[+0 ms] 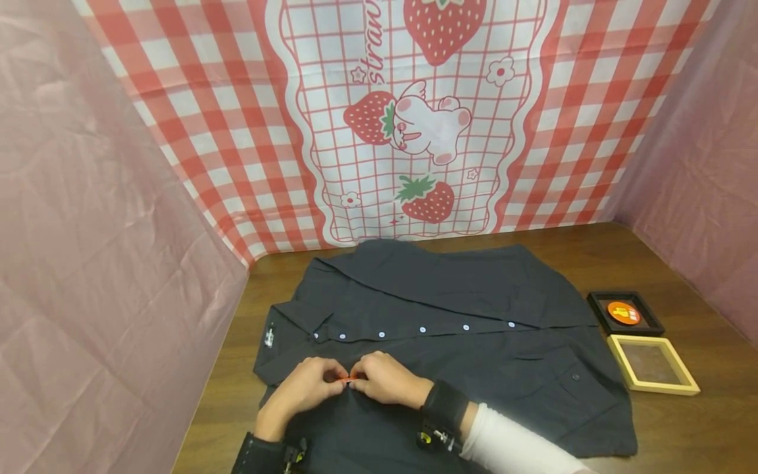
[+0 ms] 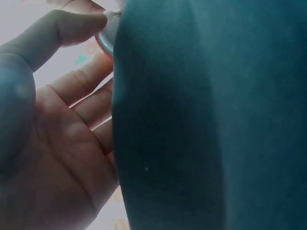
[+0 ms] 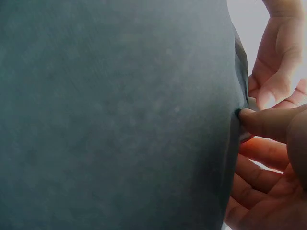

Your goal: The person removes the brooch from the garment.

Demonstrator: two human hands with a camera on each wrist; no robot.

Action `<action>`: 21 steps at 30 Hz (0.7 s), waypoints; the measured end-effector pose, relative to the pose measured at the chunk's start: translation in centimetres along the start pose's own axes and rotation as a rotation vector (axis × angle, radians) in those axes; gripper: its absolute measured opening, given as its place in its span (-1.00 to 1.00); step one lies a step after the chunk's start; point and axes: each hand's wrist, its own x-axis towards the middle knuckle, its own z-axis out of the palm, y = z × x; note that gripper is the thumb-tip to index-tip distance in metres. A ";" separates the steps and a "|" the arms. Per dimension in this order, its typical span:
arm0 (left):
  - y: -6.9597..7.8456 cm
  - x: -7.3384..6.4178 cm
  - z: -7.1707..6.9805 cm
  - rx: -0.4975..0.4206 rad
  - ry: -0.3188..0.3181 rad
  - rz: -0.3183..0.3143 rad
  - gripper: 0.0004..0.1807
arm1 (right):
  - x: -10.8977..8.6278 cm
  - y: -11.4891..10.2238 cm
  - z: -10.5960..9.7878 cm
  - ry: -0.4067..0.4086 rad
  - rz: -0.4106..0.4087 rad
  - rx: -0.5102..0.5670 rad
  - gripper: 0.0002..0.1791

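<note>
A dark button-up shirt lies spread on the table, its collar to the left and a row of pale buttons along its front. Over its chest area my left hand and right hand meet fingertip to fingertip. Between them they pinch a small round pin badge with an orange-red edge. In the left wrist view the badge's silvery back shows between thumb and fingers, right at the raised shirt cloth. My right thumb presses at the cloth's edge; the badge's pin is hidden.
To the right of the shirt sits a black square box with an orange round badge in it. Directly in front of that is a pale yellow frame-like box. A red-and-white checked cloth hangs behind, with pink drapes on both sides.
</note>
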 end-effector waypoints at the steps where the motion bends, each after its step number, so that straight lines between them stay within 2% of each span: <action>1: 0.0 0.0 0.0 -0.010 0.001 0.003 -0.90 | 0.0 0.0 0.0 0.002 0.000 0.000 -0.91; 6: 0.0 0.2 0.1 -0.029 0.026 0.004 -0.89 | 0.0 0.2 0.2 0.011 0.010 0.004 -0.90; 12: -0.1 0.3 0.4 -0.024 0.051 -0.016 -0.92 | 0.1 0.2 0.2 0.031 0.017 0.030 -0.91; 21: 0.0 0.4 0.5 -0.007 0.081 -0.012 -0.97 | -0.1 0.2 0.1 0.030 0.015 0.067 -0.92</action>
